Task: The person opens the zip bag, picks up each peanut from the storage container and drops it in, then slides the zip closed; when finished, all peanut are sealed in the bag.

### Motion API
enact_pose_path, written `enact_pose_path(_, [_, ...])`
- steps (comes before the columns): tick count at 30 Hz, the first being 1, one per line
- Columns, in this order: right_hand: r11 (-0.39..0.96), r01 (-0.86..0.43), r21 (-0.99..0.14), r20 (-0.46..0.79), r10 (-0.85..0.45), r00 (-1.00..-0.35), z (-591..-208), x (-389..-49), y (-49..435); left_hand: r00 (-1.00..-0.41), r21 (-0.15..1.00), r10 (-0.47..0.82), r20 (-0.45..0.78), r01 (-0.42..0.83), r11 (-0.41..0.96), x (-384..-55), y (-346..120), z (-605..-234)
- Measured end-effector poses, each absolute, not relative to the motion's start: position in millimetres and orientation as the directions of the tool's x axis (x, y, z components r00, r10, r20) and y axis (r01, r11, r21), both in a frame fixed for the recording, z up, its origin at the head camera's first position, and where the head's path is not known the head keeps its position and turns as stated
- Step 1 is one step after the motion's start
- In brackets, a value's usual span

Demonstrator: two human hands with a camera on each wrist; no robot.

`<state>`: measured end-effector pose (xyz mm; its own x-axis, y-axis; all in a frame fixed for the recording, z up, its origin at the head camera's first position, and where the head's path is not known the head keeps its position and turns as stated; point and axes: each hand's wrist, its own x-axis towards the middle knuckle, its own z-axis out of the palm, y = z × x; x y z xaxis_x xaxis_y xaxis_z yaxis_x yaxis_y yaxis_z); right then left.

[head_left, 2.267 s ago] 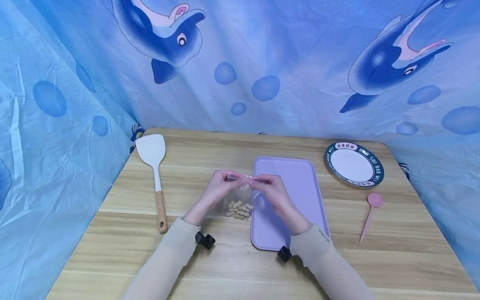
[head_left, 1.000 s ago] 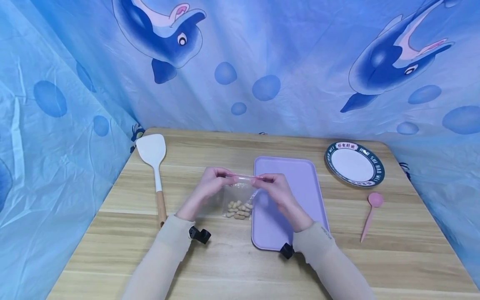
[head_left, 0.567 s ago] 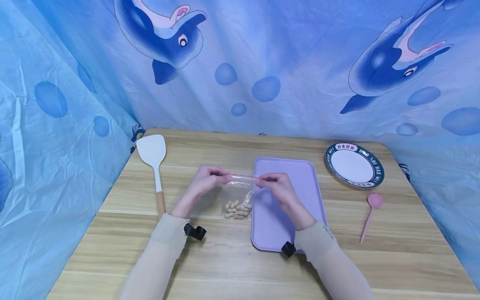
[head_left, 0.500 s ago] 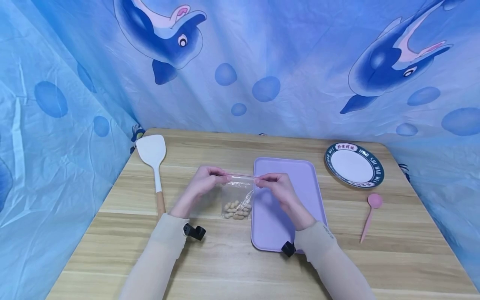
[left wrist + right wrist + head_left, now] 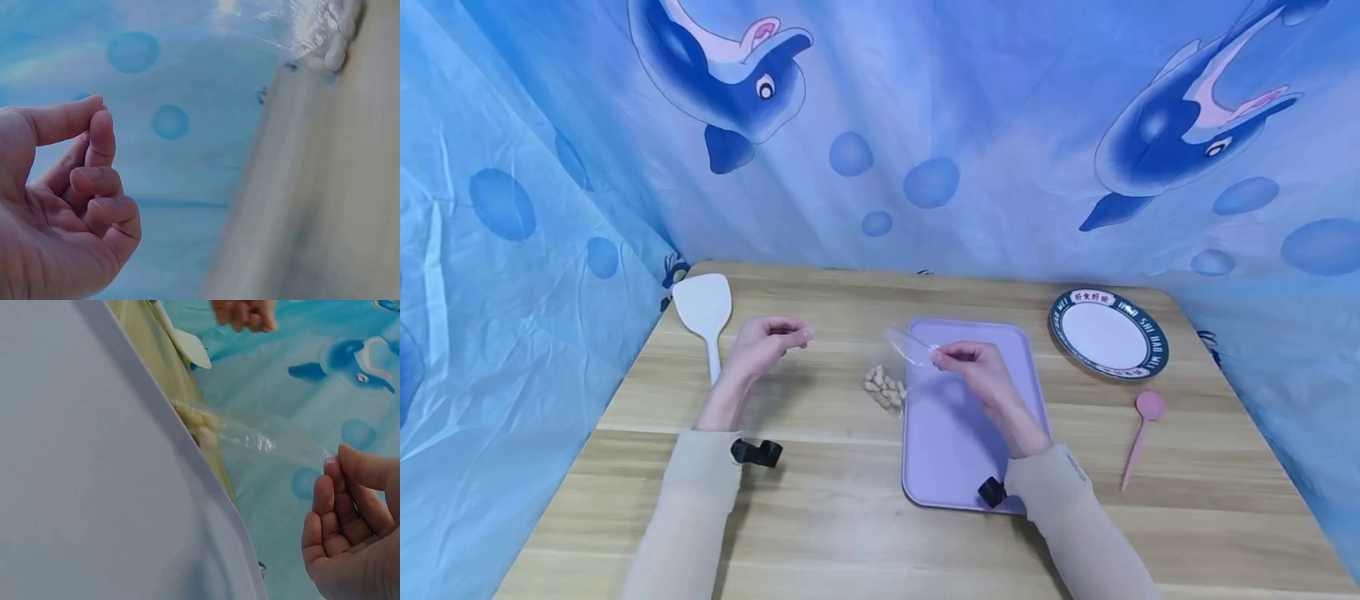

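Observation:
My right hand [image 5: 976, 371] pinches the top edge of a clear plastic zip bag [image 5: 910, 347] between thumb and forefinger. In the right wrist view the bag [image 5: 265, 440] stretches slack from those fingertips. Several unshelled peanuts [image 5: 885, 388] lie in its bottom, beside the left rim of the purple tray [image 5: 951, 467]. Off to the left, apart from the bag, my left hand [image 5: 763, 346] hovers above the table. Its fingers are curled, thumb tip against forefinger, and the left wrist view shows nothing between them.
Left of the left hand lies a white spatula [image 5: 703, 307], its wooden handle hidden by the arm. A white plate with a dark green rim [image 5: 1105, 333] and a pink spoon [image 5: 1150, 407] lie on the right. A blue dolphin-print curtain [image 5: 970, 108] stands behind the table [image 5: 842, 533].
The left hand has let go of the bag's edge and moved left and away. The right hand has shifted slightly right, still pinching the bag, whose left top corner now hangs free.

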<state>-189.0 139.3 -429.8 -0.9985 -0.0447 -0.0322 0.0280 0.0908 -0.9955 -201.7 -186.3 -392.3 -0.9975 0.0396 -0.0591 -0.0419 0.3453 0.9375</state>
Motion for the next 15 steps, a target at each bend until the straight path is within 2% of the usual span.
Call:
enact_pose_path(4, [0.142,0.004,-0.99,-0.018,-0.097,-0.995,-429,-194,136,-0.993,0.94,0.111,-0.026,0.014,0.342,-199,-177,-387])
enact_pose_path(8, [0.136,-0.001,-0.991,-0.01,-0.08,-0.997,-427,-204,131,-0.995,0.939,0.097,-0.01,0.024,0.344,-200,-166,-394])
enact_pose_path(15, [0.109,0.061,-0.992,-0.072,-0.107,-0.992,-431,-226,123,-0.996,0.925,0.084,-0.039,-0.004,0.38,-202,-157,-410])
